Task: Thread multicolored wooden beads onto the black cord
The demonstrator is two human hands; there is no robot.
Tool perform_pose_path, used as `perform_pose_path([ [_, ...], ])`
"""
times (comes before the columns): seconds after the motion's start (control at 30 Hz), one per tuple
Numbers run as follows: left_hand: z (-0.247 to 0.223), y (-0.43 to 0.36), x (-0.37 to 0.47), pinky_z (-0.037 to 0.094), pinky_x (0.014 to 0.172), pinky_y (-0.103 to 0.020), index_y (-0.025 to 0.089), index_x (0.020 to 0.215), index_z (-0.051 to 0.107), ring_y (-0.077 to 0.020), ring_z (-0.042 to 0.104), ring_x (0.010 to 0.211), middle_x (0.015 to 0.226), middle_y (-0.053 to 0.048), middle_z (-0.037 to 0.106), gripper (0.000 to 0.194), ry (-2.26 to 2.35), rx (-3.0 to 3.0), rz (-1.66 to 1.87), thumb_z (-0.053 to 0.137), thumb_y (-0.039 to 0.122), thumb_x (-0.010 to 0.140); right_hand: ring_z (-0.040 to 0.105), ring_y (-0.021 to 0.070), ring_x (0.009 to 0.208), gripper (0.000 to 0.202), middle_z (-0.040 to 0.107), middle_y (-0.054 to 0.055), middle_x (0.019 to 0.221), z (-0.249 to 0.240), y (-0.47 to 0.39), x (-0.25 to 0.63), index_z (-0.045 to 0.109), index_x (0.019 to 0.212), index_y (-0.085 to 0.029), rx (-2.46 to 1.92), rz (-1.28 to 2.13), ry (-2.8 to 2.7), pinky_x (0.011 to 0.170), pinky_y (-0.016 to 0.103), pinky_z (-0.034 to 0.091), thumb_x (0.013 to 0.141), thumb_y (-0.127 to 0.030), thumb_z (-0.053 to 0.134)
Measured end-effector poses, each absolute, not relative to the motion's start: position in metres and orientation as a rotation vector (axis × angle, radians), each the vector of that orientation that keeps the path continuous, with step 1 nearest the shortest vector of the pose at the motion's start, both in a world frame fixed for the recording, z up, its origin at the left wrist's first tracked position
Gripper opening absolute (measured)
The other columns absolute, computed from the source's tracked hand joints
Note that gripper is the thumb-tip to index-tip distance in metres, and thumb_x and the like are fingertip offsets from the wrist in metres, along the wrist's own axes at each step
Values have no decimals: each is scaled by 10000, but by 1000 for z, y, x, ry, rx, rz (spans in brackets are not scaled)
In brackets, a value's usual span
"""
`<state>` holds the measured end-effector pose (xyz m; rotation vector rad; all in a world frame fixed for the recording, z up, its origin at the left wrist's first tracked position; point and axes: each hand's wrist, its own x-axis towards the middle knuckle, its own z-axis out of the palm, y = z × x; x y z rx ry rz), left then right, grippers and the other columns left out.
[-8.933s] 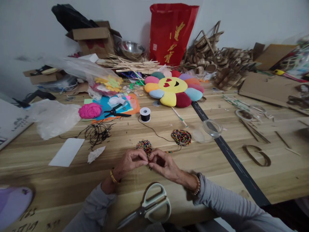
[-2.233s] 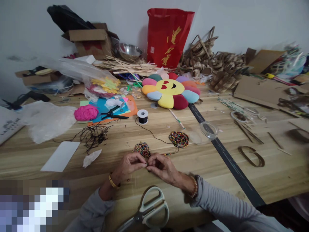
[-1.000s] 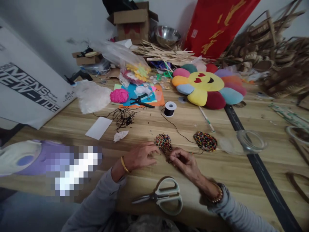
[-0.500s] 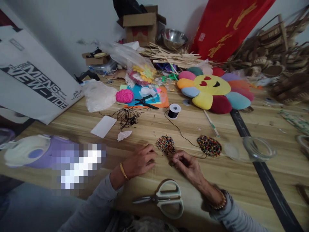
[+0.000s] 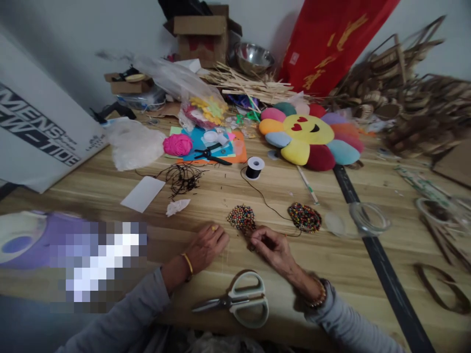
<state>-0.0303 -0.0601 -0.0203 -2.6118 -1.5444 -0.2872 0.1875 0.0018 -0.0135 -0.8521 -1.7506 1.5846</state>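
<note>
My left hand (image 5: 209,245) rests on the wooden table, fingers lowered and slightly bent, left of a pile of small multicoloured beads (image 5: 241,218). Nothing shows in it. At the near right edge of the pile, my right hand (image 5: 274,247) is closed in a pinch. A small dark bit shows at its fingertips, too small to make out. Right of the pile lies a coiled bunch of strung beads (image 5: 304,217). Black cord runs toward it from a white spool (image 5: 255,168). Scissors (image 5: 235,300) with pale handles lie in front of me, blades pointing left.
Behind are a tangle of black cord (image 5: 183,179), a white card (image 5: 143,193), black pliers (image 5: 211,155), pink yarn (image 5: 177,145) and a flower cushion (image 5: 309,132). A coil of clear tubing (image 5: 369,218) is at right, a purple-and-white object (image 5: 55,238) at left.
The view has turned right, so the scene sits farther left. My left fingers have lowered and drawn slightly away from the bead pile. My right hand keeps its pinch beside it.
</note>
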Motion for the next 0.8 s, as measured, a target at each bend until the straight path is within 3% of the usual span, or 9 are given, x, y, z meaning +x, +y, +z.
perform_pose_path([
  [0.1, -16, -55, -31, 420, 768, -346, 170, 784, 543, -193, 522, 764, 751, -38, 570, 176, -1611, -2656, -532, 445, 187, 928, 510, 114, 596, 220, 561, 12, 653, -12, 2, 187, 566, 771, -158, -850, 1568, -1755, 566, 228, 408, 863, -358, 572],
  [0.23, 7, -57, -44, 438, 733, -299, 165, 832, 565, -168, 547, 754, 774, -35, 596, 139, -2005, -2626, -1173, 465, 224, 909, 521, 119, 608, 234, 562, 18, 657, -13, 3, 190, 563, 775, -157, -854, 1571, -1751, 577, 236, 418, 869, -372, 562],
  [0.33, 23, -61, -61, 445, 727, -295, 161, 833, 590, -173, 569, 753, 766, -37, 614, 183, -2358, -2301, -1731, 463, 272, 904, 525, 124, 622, 233, 569, 23, 674, -15, 3, 192, 569, 788, -159, -856, 1586, -1745, 584, 241, 420, 867, -379, 567],
  [0.47, 35, -62, -78, 455, 723, -318, 153, 804, 598, -176, 559, 715, 728, -36, 597, 242, -2437, -1846, -2313, 485, 353, 877, 524, 126, 620, 248, 573, 22, 675, -16, 3, 192, 569, 783, -161, -860, 1617, -1722, 584, 244, 419, 865, -395, 569],
  [0.53, 40, -65, -82, 449, 747, -298, 161, 755, 602, -169, 563, 745, 726, -25, 606, 228, -2579, -1874, -2064, 524, 353, 853, 525, 126, 616, 250, 575, 23, 672, -15, 3, 192, 568, 778, -158, -859, 1625, -1716, 581, 243, 417, 865, -393, 569],
  [0.7, 52, -94, -94, 461, 659, -265, 195, 711, 642, -180, 601, 686, 698, -1, 672, 205, -2856, -2372, -911, 615, 395, 747, 524, 120, 619, 252, 589, 25, 683, -16, 4, 193, 574, 785, -155, -865, 1617, -1731, 578, 233, 415, 867, -393, 569],
  [0.8, 52, -122, -103, 430, 610, -267, 209, 708, 650, -193, 609, 638, 684, -5, 680, 149, -2916, -2385, -339, 625, 355, 722, 529, 121, 624, 265, 585, 22, 679, -17, 4, 194, 577, 777, -154, -866, 1625, -1735, 589, 231, 427, 867, -403, 568],
])
